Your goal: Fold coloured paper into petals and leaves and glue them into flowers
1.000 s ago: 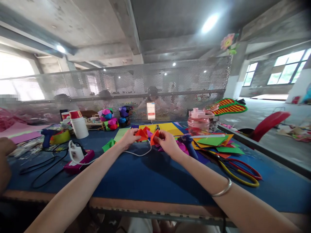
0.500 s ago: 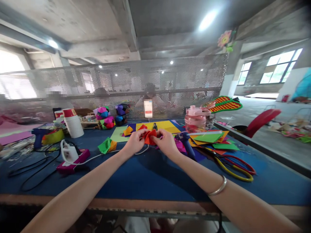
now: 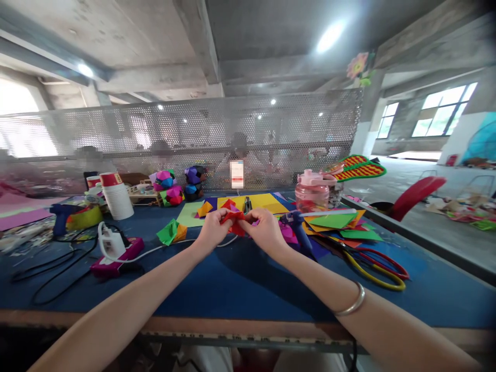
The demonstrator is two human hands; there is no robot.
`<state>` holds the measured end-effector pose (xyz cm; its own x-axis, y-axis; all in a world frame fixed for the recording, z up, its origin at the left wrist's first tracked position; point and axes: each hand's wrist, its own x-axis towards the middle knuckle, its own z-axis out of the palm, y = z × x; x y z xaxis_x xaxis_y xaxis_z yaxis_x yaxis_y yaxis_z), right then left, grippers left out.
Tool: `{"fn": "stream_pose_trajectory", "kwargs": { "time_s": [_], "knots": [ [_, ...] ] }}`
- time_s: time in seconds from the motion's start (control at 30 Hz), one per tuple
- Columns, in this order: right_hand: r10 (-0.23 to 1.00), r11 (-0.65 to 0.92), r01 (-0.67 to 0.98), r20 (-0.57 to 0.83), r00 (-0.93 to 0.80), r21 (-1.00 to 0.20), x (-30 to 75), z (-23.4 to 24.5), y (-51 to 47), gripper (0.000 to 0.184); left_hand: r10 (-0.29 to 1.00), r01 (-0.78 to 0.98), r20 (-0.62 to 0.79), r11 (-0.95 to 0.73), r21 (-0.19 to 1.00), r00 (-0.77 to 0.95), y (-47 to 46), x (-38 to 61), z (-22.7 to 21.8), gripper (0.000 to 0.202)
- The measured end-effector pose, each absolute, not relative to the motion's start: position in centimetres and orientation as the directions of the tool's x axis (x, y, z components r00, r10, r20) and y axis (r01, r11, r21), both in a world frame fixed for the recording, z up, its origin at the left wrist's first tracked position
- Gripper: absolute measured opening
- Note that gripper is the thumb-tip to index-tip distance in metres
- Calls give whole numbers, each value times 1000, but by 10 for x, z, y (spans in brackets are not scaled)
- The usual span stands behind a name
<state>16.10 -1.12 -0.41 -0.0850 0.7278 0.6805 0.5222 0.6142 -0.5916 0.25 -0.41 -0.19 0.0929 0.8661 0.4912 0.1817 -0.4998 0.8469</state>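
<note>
My left hand (image 3: 212, 229) and my right hand (image 3: 264, 228) meet over the blue table (image 3: 240, 281), both pinched on a folded red-orange paper piece (image 3: 235, 220) held between their fingertips. A silver bangle (image 3: 351, 306) sits on my right forearm. Just beyond the hands lie sheets of yellow and green paper (image 3: 263, 201) and small folded pieces. A folded green and orange piece (image 3: 170, 232) lies to the left of my left hand. A blue glue gun (image 3: 296, 227) rests right of my right hand.
Left: a white charger on a pink block (image 3: 114, 248) with cables, a blue glue gun (image 3: 60, 217), a white cup stack (image 3: 116, 195). Back: paper balls (image 3: 170, 188), a pink jar (image 3: 312, 190), a mesh screen (image 3: 186, 139). Right: coloured sheets (image 3: 341, 225), red and yellow hoops (image 3: 377, 268).
My hands have come together, joining two separate red-orange pieces into one bundle held between both hands. The view has shifted slightly to the right.
</note>
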Motion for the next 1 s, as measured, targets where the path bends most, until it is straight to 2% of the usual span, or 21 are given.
{"fn": "stream_pose_trajectory", "kwargs": {
  "time_s": [0.13,0.33,0.53,0.63,0.77,1.0],
  "knots": [
    [702,637,581,693,-164,-507,161,-2,-14,26,875,219,479,-481,849,62,-5,-3,2,9],
    [761,586,542,638,-115,-602,163,-1,-10,22,926,110,373,-377,920,55,-10,-2,3,11],
    [757,601,482,648,-88,-637,164,-3,-9,12,944,23,321,-323,946,75,-10,1,2,13],
    [726,639,477,678,-115,-603,166,-5,-9,7,939,44,330,-335,941,91,-8,3,-1,11],
    [722,623,546,680,-126,-560,165,-6,-10,16,931,88,352,-360,929,95,-6,4,-5,14],
    [737,612,516,669,-96,-600,166,-2,-9,17,933,46,329,-339,940,148,-8,5,-3,22]
  ]
}}
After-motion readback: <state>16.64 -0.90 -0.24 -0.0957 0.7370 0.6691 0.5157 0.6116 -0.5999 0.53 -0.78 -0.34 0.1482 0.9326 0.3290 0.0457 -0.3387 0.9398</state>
